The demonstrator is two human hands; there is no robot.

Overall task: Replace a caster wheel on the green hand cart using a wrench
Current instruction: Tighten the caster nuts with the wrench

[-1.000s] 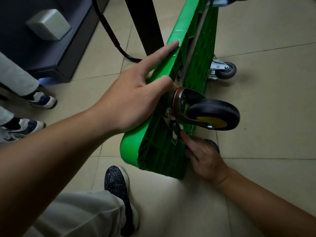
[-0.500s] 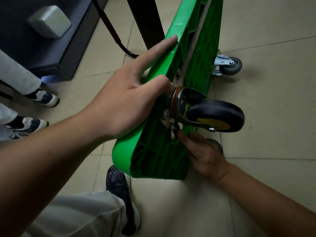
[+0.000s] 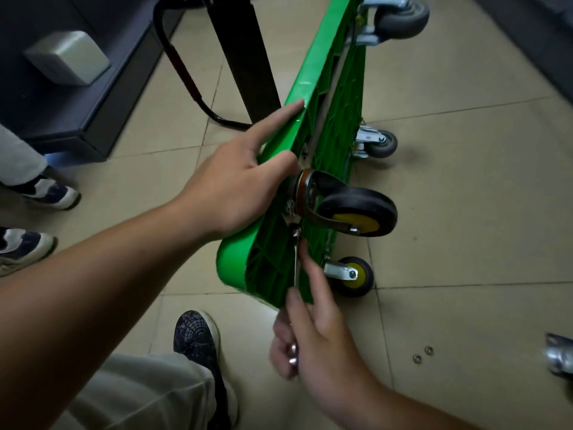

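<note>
Two hands work at the near end of the green hand cart (image 3: 310,125), which stands on its long edge and runs from lower centre of the frame up to the top right. At frame centre the left hand (image 3: 235,187) clasps the cart's upper rim, forefinger stretched along the green edge and thumb curled over it just above the caster mount. Directly right of that thumb the large caster wheel (image 3: 356,212), black with a yellow hub, juts sideways from the ribbed underside. Below it the right hand (image 3: 313,330) is closed round the handle of a slim metal wrench (image 3: 296,259), forefinger laid along the shaft; the wrench head sits at the fastener just beneath the caster's plate, though whether it is seated on the nut I cannot tell. A smaller yellow-hubbed wheel (image 3: 353,274) rests on the tiled floor (image 3: 465,212) just right of the right hand's fingers, and two grey wheels sit farther up the cart. Two small washers (image 3: 423,354) lie loose on the tiles at lower right, near a metal part (image 3: 558,358) cut off by the frame's edge. Right of the cart the floor is open; on the left a dark cabinet (image 3: 77,113), a black post and shoes (image 3: 46,193) crowd in.
</note>
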